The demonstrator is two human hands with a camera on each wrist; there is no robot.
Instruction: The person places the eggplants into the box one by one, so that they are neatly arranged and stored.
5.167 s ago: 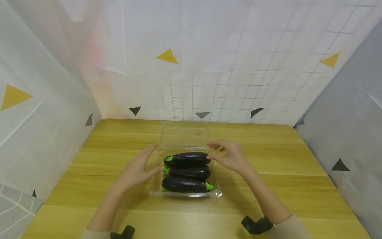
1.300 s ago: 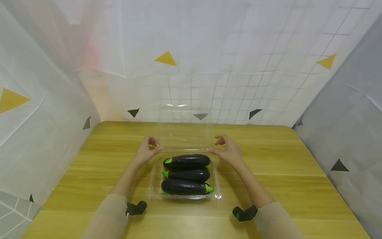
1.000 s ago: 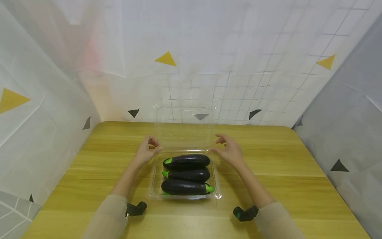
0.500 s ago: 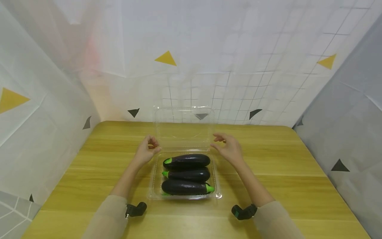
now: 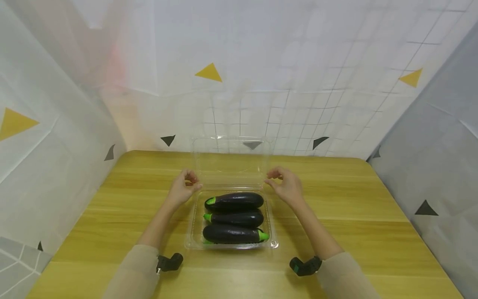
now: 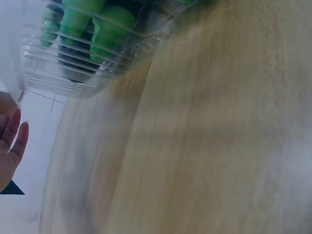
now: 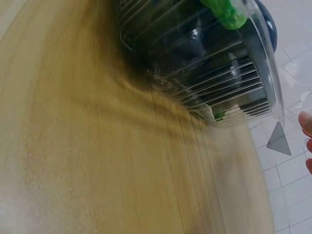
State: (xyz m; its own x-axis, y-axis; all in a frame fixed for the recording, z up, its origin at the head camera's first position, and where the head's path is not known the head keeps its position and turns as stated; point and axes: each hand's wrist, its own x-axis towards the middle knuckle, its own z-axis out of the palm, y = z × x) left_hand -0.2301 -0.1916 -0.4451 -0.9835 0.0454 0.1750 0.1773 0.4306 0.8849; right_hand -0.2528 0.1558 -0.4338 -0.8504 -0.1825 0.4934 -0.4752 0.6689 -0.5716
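Observation:
A clear plastic clamshell box point(image 5: 190, 232) lies on the table with three dark purple eggplants point(image 5: 234, 218) side by side in its base. Its transparent lid point(image 5: 231, 160) leans up at the far side of the box. By the left end of the hinge, my left hand point(image 5: 181, 189) pinches the lid's lower edge between thumb and fingers. Opposite it, my right hand point(image 5: 290, 189) pinches the lid's right edge low down. Ribbed box walls and green eggplant stems point(image 6: 112, 31) show in the left wrist view; the right fingertips point(image 7: 306, 122) are partly cut off in the right wrist view.
The wooden table point(image 5: 336, 199) extends on both sides of the box. Behind it stands a white sheet wall point(image 5: 239, 83) with yellow and dark triangles and grid lines. Black devices point(image 5: 306, 265) are strapped to both wrists.
Since the oldest frame the lid has swung up from lying back, and the left hand has moved to the hinge corner. Lately the lid tilts slightly, and the right thumb and fingers have drawn closer.

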